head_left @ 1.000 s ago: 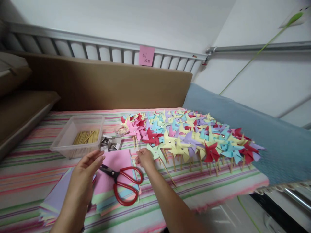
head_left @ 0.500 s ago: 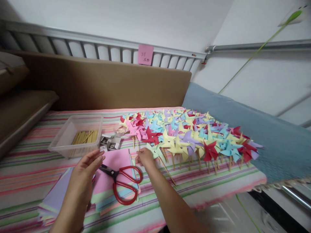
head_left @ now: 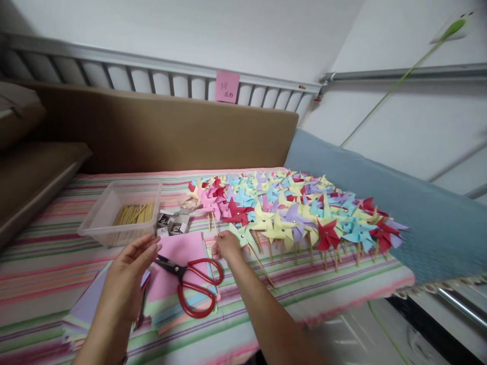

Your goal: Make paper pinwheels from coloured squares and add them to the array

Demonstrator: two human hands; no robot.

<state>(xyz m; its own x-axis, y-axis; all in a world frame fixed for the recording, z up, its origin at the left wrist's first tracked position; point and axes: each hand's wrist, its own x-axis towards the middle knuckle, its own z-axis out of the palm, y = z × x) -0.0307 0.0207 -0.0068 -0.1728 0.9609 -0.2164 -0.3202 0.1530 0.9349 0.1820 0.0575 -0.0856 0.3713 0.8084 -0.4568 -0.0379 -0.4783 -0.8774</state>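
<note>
My right hand (head_left: 227, 245) is closed in a pinch at the left end of the pinwheels. The stick of a pink pinwheel (head_left: 209, 201) runs down to its fingertips. A pale green pinwheel (head_left: 243, 235) lies against that wrist, its stick slanting toward the front. My left hand (head_left: 133, 261) hovers with thumb and fingers apart, holding nothing I can see. Red-handled scissors (head_left: 181, 274) rest on a stack of coloured paper (head_left: 182, 246) between the hands, blades pointing at my left thumb. Under the left forearm, a fanned stack of paper (head_left: 85, 306) is partly hidden.
A clear plastic box (head_left: 91, 223) with wooden sticks (head_left: 135, 213) stands at the left. Beside it are small boxes of metal fasteners (head_left: 177, 224). Many finished pinwheels (head_left: 294, 218) fill the right of the striped cloth (head_left: 45, 243). Behind stands a brown board (head_left: 171, 132).
Both hands stay nearly where they were. The view has shifted slightly, and the left forearm has moved a little to the left.
</note>
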